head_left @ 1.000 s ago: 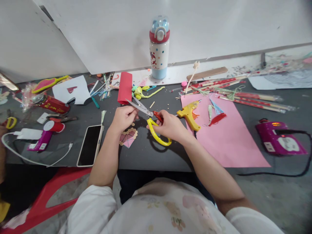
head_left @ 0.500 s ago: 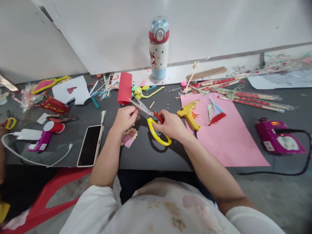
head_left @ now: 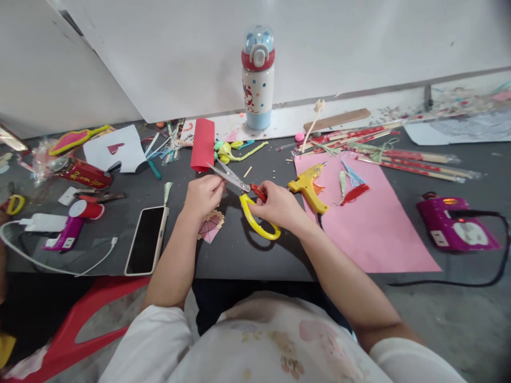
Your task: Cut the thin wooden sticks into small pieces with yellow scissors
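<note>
**Slightly Parted Scissors (head_left: pixel 245 204) Over the Grey Table (head_left: pixel 255 266)**

The right hand (head_left: pixel 275 205) grips the scissors by their red-and-yellow handles — fingers curled round them, blades angled toward the left hand (head_left: pixel 203 197). That hand's fingertips press together just beside the blades — whether they pinch anything, I cannot tell. Near the left wrist lies a tan-edged pink piece (head_left: pixel 211 229); near the right hand, a yellow glue gun (head_left: pixel 310 187).

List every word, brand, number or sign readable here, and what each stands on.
Nothing reads clearly enough to quote.
Red can: yellow characters, too blurred.
White sheet: dark marks like writing, too small.
Shirt: green marks, possibly letters, unreadable.
Scissors: no lettering visible.
</note>
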### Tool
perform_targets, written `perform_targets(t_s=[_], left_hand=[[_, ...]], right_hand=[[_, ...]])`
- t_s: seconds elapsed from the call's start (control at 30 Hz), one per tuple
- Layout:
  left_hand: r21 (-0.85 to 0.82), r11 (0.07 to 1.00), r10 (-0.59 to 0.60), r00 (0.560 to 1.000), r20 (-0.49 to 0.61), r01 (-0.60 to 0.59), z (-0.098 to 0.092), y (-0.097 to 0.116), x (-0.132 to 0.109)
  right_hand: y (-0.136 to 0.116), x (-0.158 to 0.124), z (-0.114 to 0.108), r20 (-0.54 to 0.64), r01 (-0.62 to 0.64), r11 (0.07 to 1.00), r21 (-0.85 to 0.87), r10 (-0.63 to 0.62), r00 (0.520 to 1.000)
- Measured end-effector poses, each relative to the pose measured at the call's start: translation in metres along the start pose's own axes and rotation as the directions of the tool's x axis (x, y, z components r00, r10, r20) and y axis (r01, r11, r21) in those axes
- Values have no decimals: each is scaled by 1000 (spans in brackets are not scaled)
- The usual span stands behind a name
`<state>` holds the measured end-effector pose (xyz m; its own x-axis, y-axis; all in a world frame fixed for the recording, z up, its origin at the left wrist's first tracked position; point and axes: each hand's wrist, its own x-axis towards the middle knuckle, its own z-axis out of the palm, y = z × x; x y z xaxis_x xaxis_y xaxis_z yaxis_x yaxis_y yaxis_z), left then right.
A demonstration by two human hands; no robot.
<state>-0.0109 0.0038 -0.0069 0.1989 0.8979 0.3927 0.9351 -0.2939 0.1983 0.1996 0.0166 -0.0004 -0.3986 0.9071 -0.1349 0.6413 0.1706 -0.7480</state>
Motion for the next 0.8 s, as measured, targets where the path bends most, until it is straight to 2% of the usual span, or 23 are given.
perform_targets(t_s=[0.2, 0.37, 0.8], left_hand=[[-134, 991, -24, 1000, -13, 23, -3, 2, 1], [-235, 970, -62, 998, 30, 68, -8, 7, 2], [-141, 988, -65, 997, 34, 69, -7, 4, 3]], right_hand=[[5, 1, 6, -26, 69, 997, 36, -68, 997], [7, 1, 9, -25, 101, 994, 43, -100, 995], [1, -2, 2, -9, 75, 997, -19, -75, 997]])
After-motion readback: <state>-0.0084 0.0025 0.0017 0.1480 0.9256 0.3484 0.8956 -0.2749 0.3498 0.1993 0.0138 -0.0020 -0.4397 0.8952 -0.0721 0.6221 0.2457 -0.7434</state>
